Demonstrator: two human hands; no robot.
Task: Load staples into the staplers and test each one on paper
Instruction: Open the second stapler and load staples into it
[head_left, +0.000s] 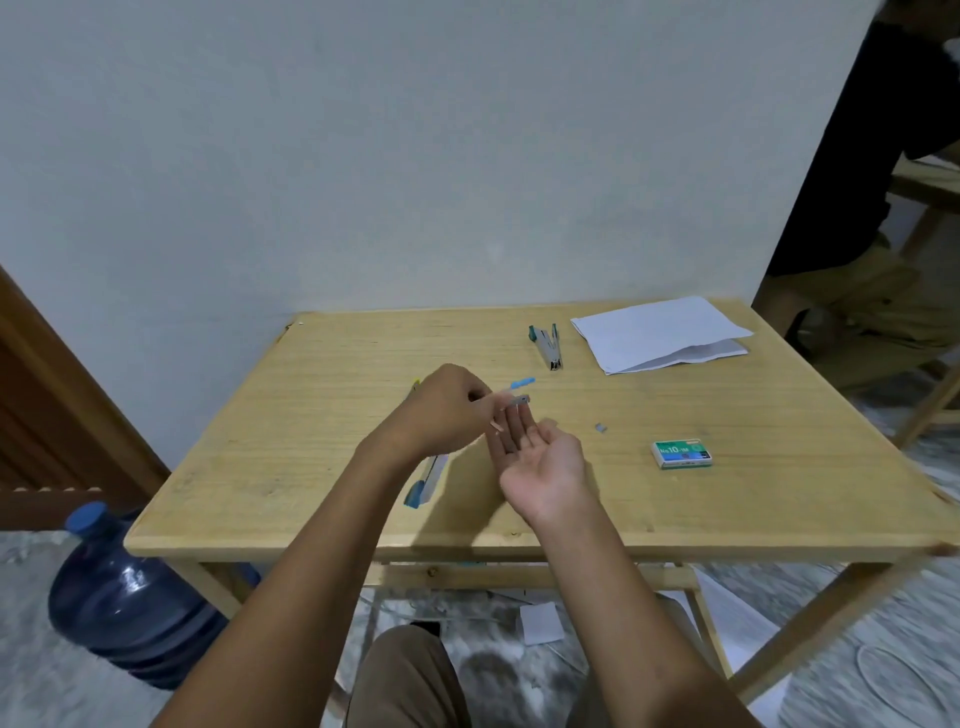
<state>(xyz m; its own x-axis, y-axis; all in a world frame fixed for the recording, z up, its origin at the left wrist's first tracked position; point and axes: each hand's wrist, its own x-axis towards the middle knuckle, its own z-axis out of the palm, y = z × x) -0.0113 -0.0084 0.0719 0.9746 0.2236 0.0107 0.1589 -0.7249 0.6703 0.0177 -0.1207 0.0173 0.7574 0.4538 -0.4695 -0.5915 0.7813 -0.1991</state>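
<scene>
Head view: a translucent blue water bottle (119, 597) with a blue cap stands on the floor beside the near left leg of the table (311, 415), a square top of pale wood with visible grain and a rounded edge. On the table's near-left area lies a blue-and-silver stapler (428, 480), long and narrow, partly covered by the left forearm. Above the table's centre, the left hand (447, 410) has its fingers curled and pinches the held stapler (519, 399), which is hinged open: a light blue plastic arm points up and to the right, and a grey metal magazine projects below it. The right hand (543, 460) is turned palm up with fingers straight and together, fingertips directly beneath the magazine end; contact between them cannot be determined. Toward the table's far edge, right of centre, a teal stapler (548, 345) lies opened in a narrow V, its metal channel exposed. A short grey staple strip (601, 427) lies on the table just right of the right hand. A small green rectangular staple box (681, 453), marked No. 10, sits closed on the table's right half. White paper sheets (660, 330), flat and loosely stacked, occupy the table's far right corner.
</scene>
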